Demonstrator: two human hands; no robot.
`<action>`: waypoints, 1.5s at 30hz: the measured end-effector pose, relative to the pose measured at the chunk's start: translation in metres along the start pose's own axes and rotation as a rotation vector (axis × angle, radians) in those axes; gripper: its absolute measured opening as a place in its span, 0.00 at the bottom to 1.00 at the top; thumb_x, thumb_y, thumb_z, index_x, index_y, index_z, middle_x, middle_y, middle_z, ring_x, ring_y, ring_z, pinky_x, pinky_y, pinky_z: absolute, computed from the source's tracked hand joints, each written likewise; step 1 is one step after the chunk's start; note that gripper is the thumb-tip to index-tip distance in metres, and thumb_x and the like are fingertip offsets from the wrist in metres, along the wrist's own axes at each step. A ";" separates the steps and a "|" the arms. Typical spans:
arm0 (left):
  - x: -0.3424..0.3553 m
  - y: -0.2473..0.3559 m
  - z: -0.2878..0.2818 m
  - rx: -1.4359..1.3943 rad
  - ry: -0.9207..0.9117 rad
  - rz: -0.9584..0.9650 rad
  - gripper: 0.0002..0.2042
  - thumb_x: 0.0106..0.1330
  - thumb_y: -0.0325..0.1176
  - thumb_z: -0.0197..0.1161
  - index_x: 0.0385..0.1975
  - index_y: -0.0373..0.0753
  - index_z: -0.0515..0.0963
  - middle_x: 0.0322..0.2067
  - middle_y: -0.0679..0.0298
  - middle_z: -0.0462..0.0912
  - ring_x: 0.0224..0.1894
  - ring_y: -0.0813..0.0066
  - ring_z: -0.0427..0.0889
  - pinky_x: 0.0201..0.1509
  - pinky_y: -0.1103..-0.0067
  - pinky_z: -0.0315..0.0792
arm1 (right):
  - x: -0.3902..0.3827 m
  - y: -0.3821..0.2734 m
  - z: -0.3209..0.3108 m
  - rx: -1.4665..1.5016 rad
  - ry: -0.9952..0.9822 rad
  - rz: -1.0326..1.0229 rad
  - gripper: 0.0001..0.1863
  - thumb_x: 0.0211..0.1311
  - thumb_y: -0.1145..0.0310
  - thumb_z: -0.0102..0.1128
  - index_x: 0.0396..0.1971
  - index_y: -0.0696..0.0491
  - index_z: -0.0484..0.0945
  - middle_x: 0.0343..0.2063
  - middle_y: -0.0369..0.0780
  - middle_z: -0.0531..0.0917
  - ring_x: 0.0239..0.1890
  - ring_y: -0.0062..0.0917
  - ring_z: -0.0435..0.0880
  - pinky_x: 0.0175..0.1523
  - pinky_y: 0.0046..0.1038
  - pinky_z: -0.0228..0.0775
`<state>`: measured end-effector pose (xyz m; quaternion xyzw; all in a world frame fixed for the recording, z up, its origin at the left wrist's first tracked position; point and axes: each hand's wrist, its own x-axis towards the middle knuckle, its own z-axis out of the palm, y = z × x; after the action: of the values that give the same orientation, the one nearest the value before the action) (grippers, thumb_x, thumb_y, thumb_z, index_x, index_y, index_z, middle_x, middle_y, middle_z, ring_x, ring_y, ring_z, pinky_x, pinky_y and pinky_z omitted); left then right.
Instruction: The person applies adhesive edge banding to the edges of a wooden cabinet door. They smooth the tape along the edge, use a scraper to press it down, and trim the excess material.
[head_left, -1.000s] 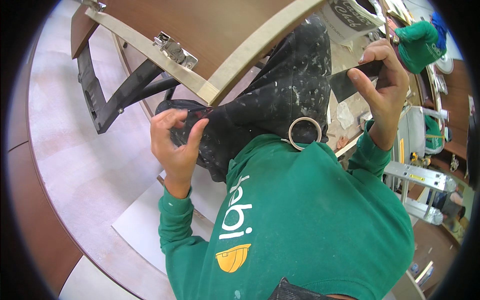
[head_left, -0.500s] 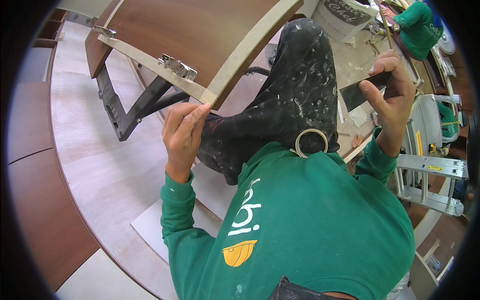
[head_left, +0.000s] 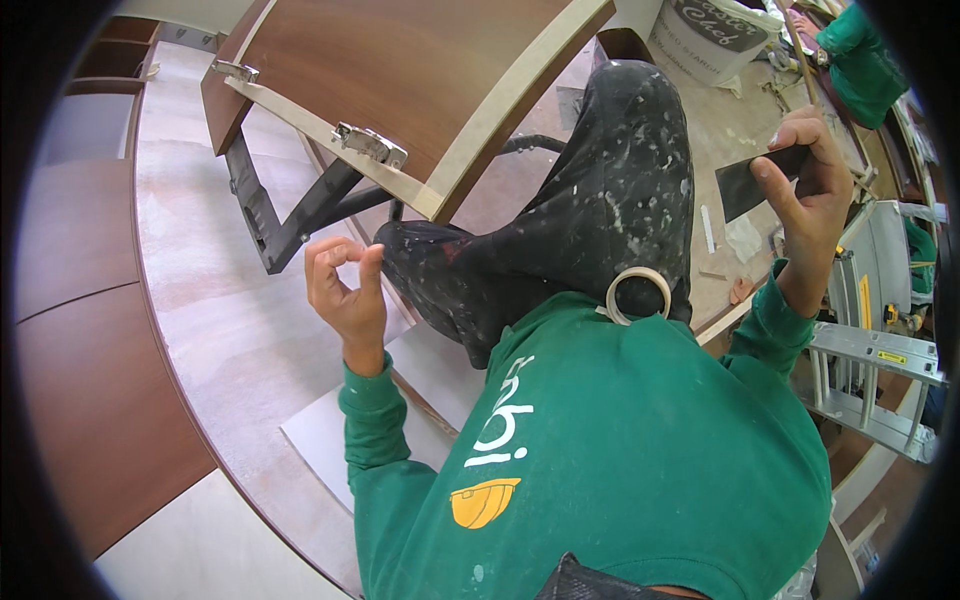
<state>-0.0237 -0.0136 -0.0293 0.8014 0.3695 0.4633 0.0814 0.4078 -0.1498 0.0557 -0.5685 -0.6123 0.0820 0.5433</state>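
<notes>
My left hand (head_left: 345,295) is raised just off the near corner of a brown wooden panel (head_left: 390,80), thumb and fingertips curled together in a pinch; whatever may be in it is too small to make out. Pale strips, apparently masking tape, run along the panel's edges (head_left: 520,100). Two metal hinges, a near one (head_left: 370,145) and a far one (head_left: 235,71), are fixed on its left side. On the right, my right hand (head_left: 815,190) grips a thin dark rectangular piece (head_left: 745,188) between thumb and fingers. A tape roll (head_left: 638,295) rests at my waist.
Dark metal legs (head_left: 275,220) support the panel. A white bucket (head_left: 705,40) stands beyond my knee, and a co-worker in green (head_left: 865,65) is at the far right. An aluminium ladder (head_left: 875,355) stands right of me. Brown boards (head_left: 90,400) lie left.
My left hand has come off the panel's corner and moved down and left of it. My right hand still holds the dark piece. The whole view has shifted slightly.
</notes>
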 end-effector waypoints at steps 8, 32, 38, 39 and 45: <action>0.002 0.026 0.034 0.096 -0.039 0.059 0.13 0.54 0.19 0.74 0.40 0.39 0.86 0.37 0.62 0.84 0.39 0.68 0.81 0.43 0.77 0.74 | -0.015 0.027 0.010 0.033 -0.034 0.138 0.14 0.50 0.78 0.73 0.34 0.56 0.75 0.33 0.33 0.74 0.37 0.16 0.72 0.44 0.18 0.62; 0.060 0.038 0.013 0.339 -0.576 0.202 0.08 0.59 0.23 0.65 0.36 0.36 0.74 0.37 0.62 0.77 0.42 0.63 0.75 0.48 0.70 0.70 | 0.046 0.062 0.053 0.204 -0.244 0.187 0.14 0.50 0.76 0.72 0.33 0.55 0.75 0.34 0.33 0.72 0.36 0.15 0.70 0.41 0.17 0.60; 0.043 0.024 0.000 0.207 -0.151 -0.193 0.07 0.65 0.27 0.66 0.33 0.36 0.72 0.34 0.63 0.76 0.36 0.69 0.74 0.41 0.76 0.67 | 0.051 0.076 0.050 0.209 -0.244 0.242 0.14 0.50 0.76 0.72 0.34 0.55 0.75 0.34 0.33 0.71 0.35 0.16 0.70 0.41 0.17 0.60; 0.031 0.020 -0.008 0.149 -0.107 -0.308 0.08 0.66 0.28 0.66 0.31 0.36 0.72 0.33 0.63 0.76 0.35 0.70 0.74 0.40 0.77 0.67 | 0.053 0.079 0.050 0.210 -0.248 0.247 0.14 0.51 0.75 0.72 0.34 0.55 0.75 0.34 0.33 0.71 0.36 0.16 0.69 0.42 0.17 0.60; 0.013 0.027 0.013 0.038 0.238 -0.605 0.09 0.66 0.25 0.68 0.27 0.35 0.74 0.28 0.68 0.75 0.34 0.82 0.72 0.42 0.84 0.68 | 0.068 0.094 0.055 0.219 -0.326 0.231 0.14 0.52 0.73 0.72 0.35 0.55 0.75 0.35 0.34 0.71 0.37 0.17 0.69 0.44 0.18 0.59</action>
<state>0.0044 -0.0217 -0.0144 0.5969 0.6063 0.5015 0.1566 0.4397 -0.0359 0.0054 -0.5518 -0.6102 0.3004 0.4826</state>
